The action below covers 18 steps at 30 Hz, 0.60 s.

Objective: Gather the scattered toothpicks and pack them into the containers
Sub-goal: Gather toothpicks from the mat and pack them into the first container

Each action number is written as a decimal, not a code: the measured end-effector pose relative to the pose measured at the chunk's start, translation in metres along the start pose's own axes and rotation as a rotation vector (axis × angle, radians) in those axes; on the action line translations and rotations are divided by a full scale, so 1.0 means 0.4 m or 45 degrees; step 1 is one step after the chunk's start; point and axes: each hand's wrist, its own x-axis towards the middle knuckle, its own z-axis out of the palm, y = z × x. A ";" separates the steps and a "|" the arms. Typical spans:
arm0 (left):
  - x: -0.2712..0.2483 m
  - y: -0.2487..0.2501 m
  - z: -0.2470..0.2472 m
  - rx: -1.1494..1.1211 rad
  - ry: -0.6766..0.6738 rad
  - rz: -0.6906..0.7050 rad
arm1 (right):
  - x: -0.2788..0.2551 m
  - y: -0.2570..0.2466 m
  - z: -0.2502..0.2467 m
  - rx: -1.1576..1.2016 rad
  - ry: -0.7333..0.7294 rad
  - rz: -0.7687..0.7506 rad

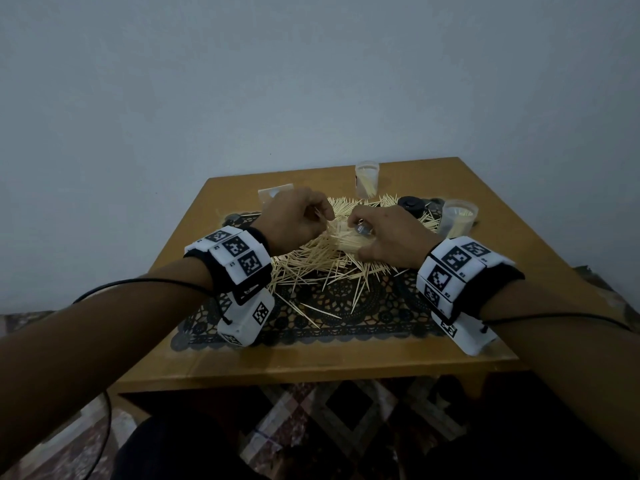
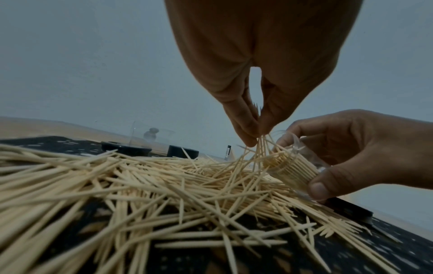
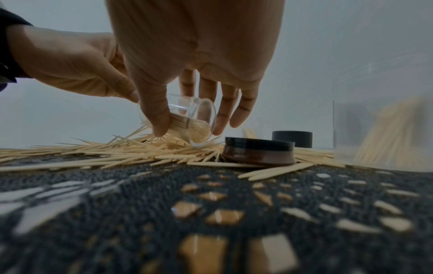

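Forearms frame the loading step: toothpicks into a tilted container.

Left hand (image 2: 253, 103) pinches a small bundle; right hand (image 2: 356, 153) grips the clear container (image 2: 290, 171), nearly full, tilted over the toothpick pile (image 1: 322, 258) on the bench (image 1: 311, 362). Align tips parallel before inserting; two other containers (image 1: 367, 178) stand behind.

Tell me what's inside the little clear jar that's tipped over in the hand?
The clear jar in the right hand is packed with toothpicks lying side by side. The thumb covers part of its wall, so what's behind it is hidden.
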 end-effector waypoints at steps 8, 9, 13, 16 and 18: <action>-0.002 0.002 0.005 0.165 0.069 0.012 | -0.004 -0.002 -0.003 0.040 0.005 0.008; -0.003 0.000 0.007 0.179 0.053 0.011 | -0.004 -0.002 -0.004 0.043 0.003 0.010; -0.014 0.001 0.013 0.109 0.020 0.031 | -0.003 -0.003 -0.004 0.057 -0.001 -0.002; -0.013 0.003 0.002 -0.074 -0.035 0.005 | -0.003 -0.003 -0.006 0.077 0.009 0.001; -0.012 0.010 -0.013 -0.239 -0.091 -0.048 | -0.004 -0.004 -0.007 0.105 0.016 0.005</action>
